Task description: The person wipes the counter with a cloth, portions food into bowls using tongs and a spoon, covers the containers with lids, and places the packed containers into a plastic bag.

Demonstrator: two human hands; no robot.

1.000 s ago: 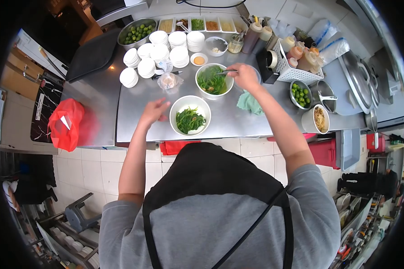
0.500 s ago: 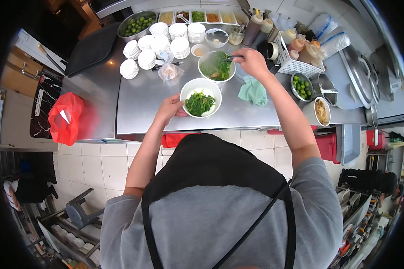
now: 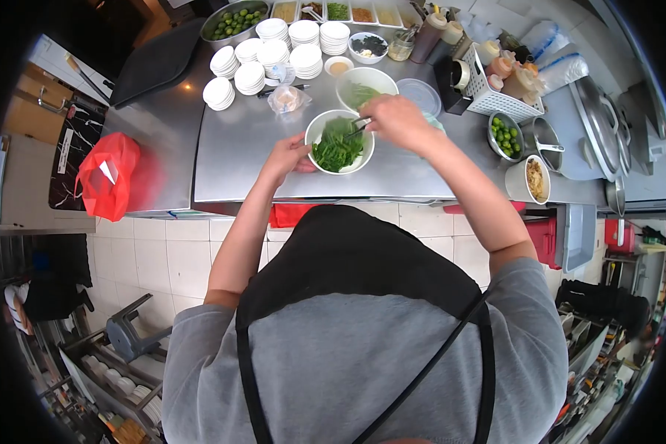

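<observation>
While the left hand (image 3: 288, 157) grips the near bowl (image 3: 371, 146)'s side, seemingly to steady it, the right hand (image 3: 396, 120) clasps tongs (image 3: 360, 127) over the greens (image 3: 336, 151) inside.

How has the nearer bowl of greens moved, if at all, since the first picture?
Yes, the nearer bowl has moved forward, farther from the counter's front edge.

Counter tally: nine stacks of small round white dishes (image 3: 305, 61); two large round white bowls (image 3: 360, 160) with leafy greens (image 3: 335, 154); two round metal bowls (image 3: 221, 41) of round green fruit (image 3: 505, 135); five rectangular white topping containers (image 3: 362, 24); one perforated white plastic basket (image 3: 487, 99); one translucent red plastic bag (image 3: 114, 181).
</observation>
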